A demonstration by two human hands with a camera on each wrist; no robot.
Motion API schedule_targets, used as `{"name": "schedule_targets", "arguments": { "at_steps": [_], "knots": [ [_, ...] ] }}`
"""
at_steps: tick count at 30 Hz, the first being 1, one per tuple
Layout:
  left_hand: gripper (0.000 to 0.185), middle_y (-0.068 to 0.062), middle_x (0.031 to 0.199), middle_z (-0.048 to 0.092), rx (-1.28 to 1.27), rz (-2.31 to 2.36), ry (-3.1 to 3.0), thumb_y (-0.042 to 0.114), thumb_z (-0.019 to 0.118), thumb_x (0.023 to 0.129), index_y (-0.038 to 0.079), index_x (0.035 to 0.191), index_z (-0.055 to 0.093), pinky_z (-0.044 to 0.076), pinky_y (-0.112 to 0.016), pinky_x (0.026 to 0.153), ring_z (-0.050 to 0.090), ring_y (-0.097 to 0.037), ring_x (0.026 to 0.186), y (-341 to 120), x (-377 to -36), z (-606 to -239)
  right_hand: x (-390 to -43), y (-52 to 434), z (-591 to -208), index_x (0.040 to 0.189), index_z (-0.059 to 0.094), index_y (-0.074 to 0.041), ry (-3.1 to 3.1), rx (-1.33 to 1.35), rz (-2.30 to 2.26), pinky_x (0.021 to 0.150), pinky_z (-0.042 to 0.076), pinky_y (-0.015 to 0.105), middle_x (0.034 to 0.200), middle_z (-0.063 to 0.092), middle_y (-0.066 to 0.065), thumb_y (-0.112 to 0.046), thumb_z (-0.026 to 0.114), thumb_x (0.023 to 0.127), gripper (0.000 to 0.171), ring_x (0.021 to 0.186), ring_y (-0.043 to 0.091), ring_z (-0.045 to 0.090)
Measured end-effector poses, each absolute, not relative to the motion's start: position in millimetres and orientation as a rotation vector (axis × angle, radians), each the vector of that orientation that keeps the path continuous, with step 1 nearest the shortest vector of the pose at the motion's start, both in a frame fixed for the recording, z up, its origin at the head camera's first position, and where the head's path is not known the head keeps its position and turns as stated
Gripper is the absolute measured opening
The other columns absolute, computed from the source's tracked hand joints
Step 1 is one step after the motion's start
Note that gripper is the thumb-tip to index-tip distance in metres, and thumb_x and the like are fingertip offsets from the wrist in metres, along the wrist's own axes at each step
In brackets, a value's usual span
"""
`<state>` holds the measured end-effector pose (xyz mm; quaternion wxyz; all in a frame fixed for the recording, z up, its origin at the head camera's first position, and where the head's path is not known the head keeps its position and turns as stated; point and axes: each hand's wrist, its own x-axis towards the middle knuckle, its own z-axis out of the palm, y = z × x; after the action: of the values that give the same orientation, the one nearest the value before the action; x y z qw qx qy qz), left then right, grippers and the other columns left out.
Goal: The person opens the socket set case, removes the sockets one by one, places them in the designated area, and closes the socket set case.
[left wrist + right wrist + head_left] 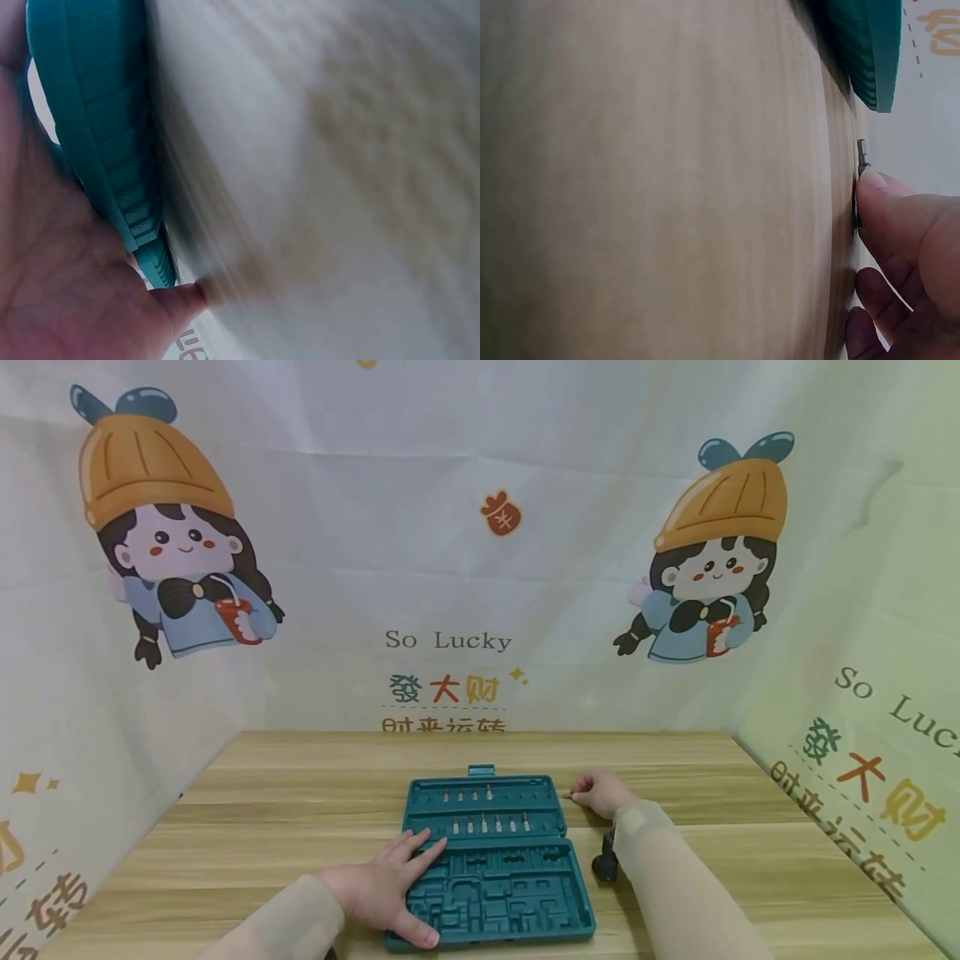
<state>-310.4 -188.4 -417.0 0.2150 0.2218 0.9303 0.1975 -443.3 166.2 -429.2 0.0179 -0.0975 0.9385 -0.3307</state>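
A teal plastic bit case (582,893) lies unfolded on the table, its molded recesses facing up. Several small screwdriver bits (483,823) stand in two rows in its far half; the near half shows only shaped hollows. My left hand (384,883) rests spread over the left edge of the near half, thumb by the front corner. Just right of the far half, my right hand (603,793) pinches a metal screwdriver bit (864,152) between thumb and index finger, low over the wood. The bit's tip points toward the case; its other end is hidden by the fingers.
The wooden table (300,777) meets a printed cloth backdrop (450,593) behind and at both sides. A latch tab (482,770) sticks out from the case's far edge. A black wrist camera (606,864) sits under the right forearm, near the case's right side.
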Motion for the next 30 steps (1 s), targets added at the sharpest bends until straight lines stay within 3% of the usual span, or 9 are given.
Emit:
{"name": "schedule_targets", "arguments": {
  "at_steps": [14, 19, 30],
  "knots": [
    [0.11, -0.002, 0.161, 0.006, 0.615, 0.539, 2.582, 0.072, 0.07, 0.067, 0.038, 0.154, 0.013, 0.018, -0.066, 0.106, 0.002, -0.033, 0.146, -189, -314, -421, -445, 167, -429, 0.091, 0.065, -0.004, 2.899, -0.284, -0.998, 0.08, 0.044, 0.04, 0.089, 0.061, 0.005, -0.005, 0.067, 0.089, 0.004, 0.083, 0.02, 0.053],
    [0.11, -0.004, 0.161, 0.006, 0.613, 0.526, 2.582, 0.07, 0.07, 0.068, 0.033, 0.155, 0.014, 0.018, -0.065, 0.107, 0.002, -0.034, 0.146, -186, -309, -413, -446, 167, -429, 0.095, 0.065, -0.002, 2.889, -0.279, -1.003, 0.084, 0.044, 0.042, 0.092, 0.062, 0.006, -0.004, 0.068, 0.087, 0.008, 0.085, 0.021, 0.054],
    [0.11, -0.005, 0.161, 0.007, 0.659, 0.525, 2.582, 0.073, 0.068, 0.068, 0.034, 0.155, 0.013, 0.017, -0.067, 0.106, 0.001, -0.036, 0.146, -190, -314, -419, -442, 172, -414, 0.102, 0.062, 0.002, 2.843, -0.292, -1.039, 0.079, 0.045, 0.04, 0.097, 0.059, 0.012, -0.005, 0.069, 0.086, 0.019, 0.087, 0.024, 0.053]
  ]
}}
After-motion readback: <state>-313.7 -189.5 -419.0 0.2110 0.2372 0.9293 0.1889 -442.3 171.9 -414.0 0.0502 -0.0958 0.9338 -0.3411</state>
